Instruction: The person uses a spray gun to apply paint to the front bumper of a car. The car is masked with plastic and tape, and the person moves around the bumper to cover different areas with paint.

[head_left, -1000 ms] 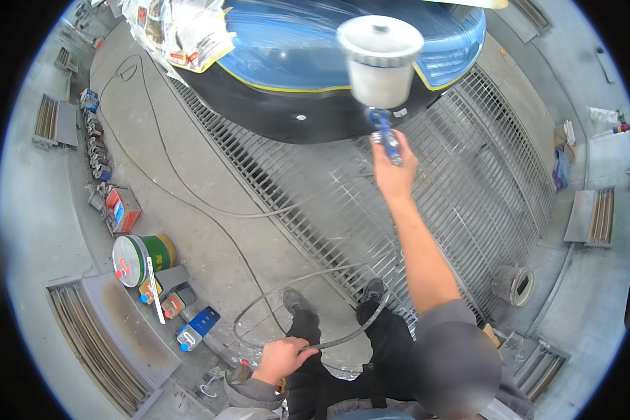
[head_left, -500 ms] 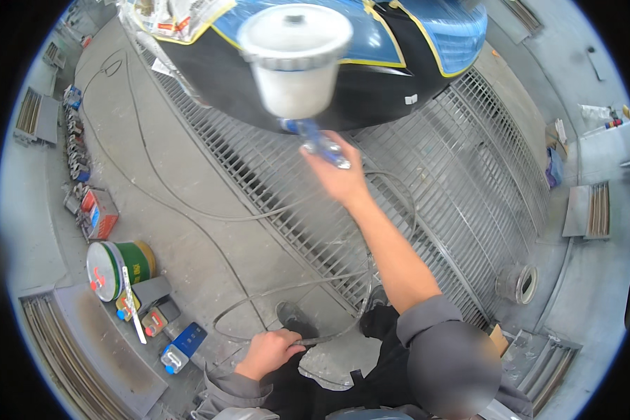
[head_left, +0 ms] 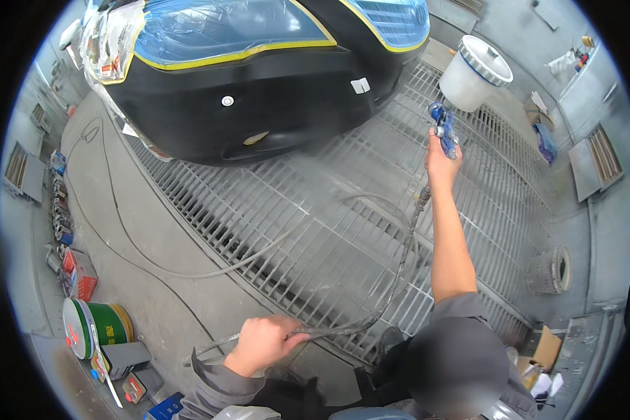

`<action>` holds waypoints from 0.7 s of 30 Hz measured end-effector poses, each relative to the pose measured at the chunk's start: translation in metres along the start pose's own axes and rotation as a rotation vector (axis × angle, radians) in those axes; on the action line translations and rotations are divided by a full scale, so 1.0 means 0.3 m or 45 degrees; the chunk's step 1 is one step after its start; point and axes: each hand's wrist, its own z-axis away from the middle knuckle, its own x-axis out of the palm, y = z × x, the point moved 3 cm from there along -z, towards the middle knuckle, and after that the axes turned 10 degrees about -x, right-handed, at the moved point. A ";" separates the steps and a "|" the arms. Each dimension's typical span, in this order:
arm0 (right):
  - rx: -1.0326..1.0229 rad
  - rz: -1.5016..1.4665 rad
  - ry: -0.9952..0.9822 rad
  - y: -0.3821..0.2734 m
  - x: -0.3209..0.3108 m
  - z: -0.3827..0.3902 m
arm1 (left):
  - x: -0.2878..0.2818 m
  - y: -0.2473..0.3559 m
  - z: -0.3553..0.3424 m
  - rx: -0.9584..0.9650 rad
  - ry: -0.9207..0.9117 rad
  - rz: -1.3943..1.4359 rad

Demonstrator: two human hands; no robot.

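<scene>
Right hand: wrapped around the grip of a blue spray gun, arm extended forward. Whether the trigger is pulled cannot be told. A white cup with a ribbed rim sits on top of the gun, its lid end leaning away to the upper right. Gun and cup are above the metal floor grating, to the right of a black car body and apart from it.

Left hand: closed on the hose, low and near the person's legs. The two hands are well apart; the hose sags between them, rising along the right forearm to the base of the gun grip. More hose curves over the grating and the concrete floor.

Car body: blue film covers the upper areas, edged with yellow tape; printed paper under clear sheeting hangs at its left end. A small white patch is stuck on the black surface.

Left side: green drum lying close beside a dark can, a pale strip across its front; red box farther along the wall. Right side: whitish bucket near the wall, cardboard closer to the person.
</scene>
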 end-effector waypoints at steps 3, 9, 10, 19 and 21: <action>-0.071 -0.018 0.038 0.028 0.090 0.183 | 0.040 -0.051 0.011 -0.018 0.072 -0.056; -0.198 -0.461 -0.448 -0.118 0.390 0.715 | 0.079 -0.094 0.102 -0.107 0.008 -0.103; -0.125 -0.461 -0.597 -0.139 0.425 0.769 | 0.086 -0.088 0.104 -0.123 0.002 -0.101; -0.053 -0.608 -1.092 -0.005 0.582 0.929 | 0.193 -0.061 0.109 -0.192 0.071 -0.147; 0.029 -0.605 -0.914 0.114 0.526 0.865 | 0.203 -0.033 0.085 -0.195 0.088 -0.155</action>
